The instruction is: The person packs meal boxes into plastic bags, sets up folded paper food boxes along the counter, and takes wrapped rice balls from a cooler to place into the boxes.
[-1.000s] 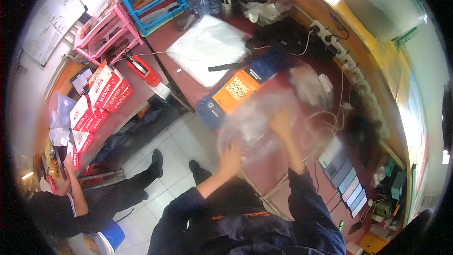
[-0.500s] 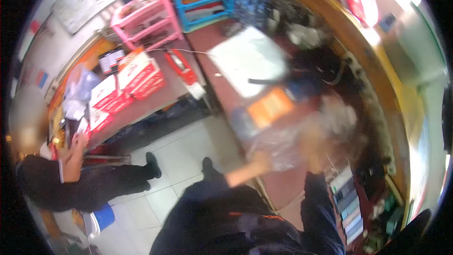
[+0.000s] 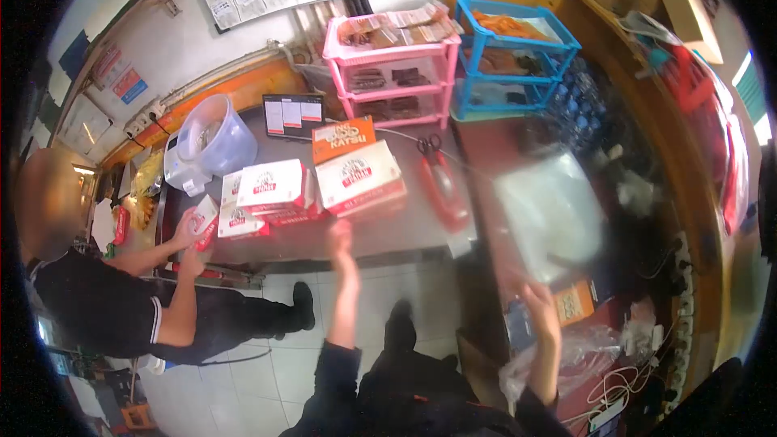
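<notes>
**Left hand stretched toward the boxes, right hand over the counter's edge**

The left hand (image 3: 341,236) is raised with the arm extended forward, fingers blurred, so I cannot tell whether they are spread or closed; nothing shows in its grip. It sits just in front of the grey table (image 3: 388,231), closest to a white-and-red carton (image 3: 360,178) that stands at the near side of the table. An orange-topped box (image 3: 343,129) lies just behind that carton, and a second white-and-red carton (image 3: 271,187) stands to its left on top of other flat boxes.

The right hand (image 3: 541,307) hovers over the dark red counter (image 3: 486,146), fingers loosely apart, holding nothing that can be made out. Just beside it lie an orange packet (image 3: 573,302) and a dark blue item (image 3: 518,320); crumpled clear plastic (image 3: 583,352) is bunched below the wrist. A stack of white plastic sheets (image 3: 552,214) lies further up the counter.

A red tool (image 3: 441,186) with scissors (image 3: 429,144) near its far end rests on the table's right part. Behind stand a pink rack (image 3: 396,73) and a blue rack (image 3: 510,57). To the left, another person (image 3: 105,307) in a dark shirt holds a small packet (image 3: 204,218) in both hands near a clear tub (image 3: 214,137).
</notes>
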